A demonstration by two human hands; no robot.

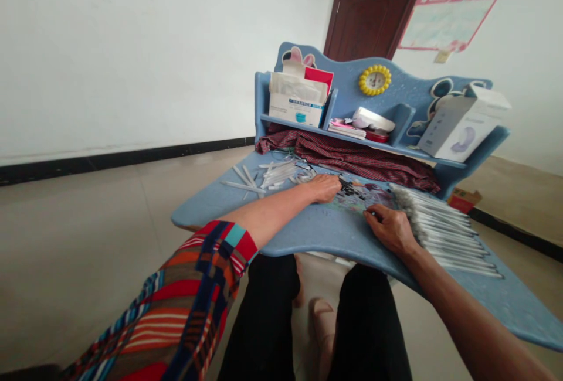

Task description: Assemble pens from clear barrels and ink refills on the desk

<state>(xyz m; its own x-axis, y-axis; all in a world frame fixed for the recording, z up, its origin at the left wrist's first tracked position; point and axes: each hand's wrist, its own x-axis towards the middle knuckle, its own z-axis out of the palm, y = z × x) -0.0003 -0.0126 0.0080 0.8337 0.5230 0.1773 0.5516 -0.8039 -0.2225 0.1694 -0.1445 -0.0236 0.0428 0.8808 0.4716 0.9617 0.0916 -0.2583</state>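
Though both hands (326, 187) (390, 227) curl near slim black pieces (350, 187), I cannot tell their grip.

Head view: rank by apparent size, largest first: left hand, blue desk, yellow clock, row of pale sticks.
1. Blue desk
2. Row of pale sticks
3. Left hand and yellow clock: too alike to rank; the hand is also nearer the camera.

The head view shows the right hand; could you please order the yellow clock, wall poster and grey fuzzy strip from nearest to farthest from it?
1. Grey fuzzy strip: beside the right hand.
2. Yellow clock: on the blue back panel.
3. Wall poster: upper right, beyond the panel.
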